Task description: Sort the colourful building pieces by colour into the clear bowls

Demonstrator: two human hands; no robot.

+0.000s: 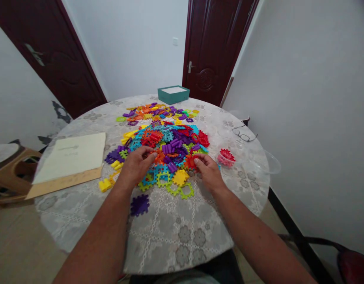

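Note:
A large pile of colourful plastic interlocking pieces (167, 136) covers the middle of the table, many of them square with toothed edges. My left hand (139, 163) is at the pile's near left side, thumb and fingers closed at the edge of an orange toothed piece (159, 157). On the right, my right hand (210, 171) pinches a red toothed piece (190, 162) between thumb and fingers. Between the hands lie purple tube-like pieces (172, 167), a yellow toothed piece (180, 177) and green frames (187, 191). Nearer me, a purple square piece (139, 205) lies apart.
A second spread of pieces (158, 112) lies farther back, before a green box (173, 94). At the left is a pale board (72, 157). Red pieces in a clear container (226, 157), eyeglasses (245, 137) and a clear lid (272, 162) are at the right.

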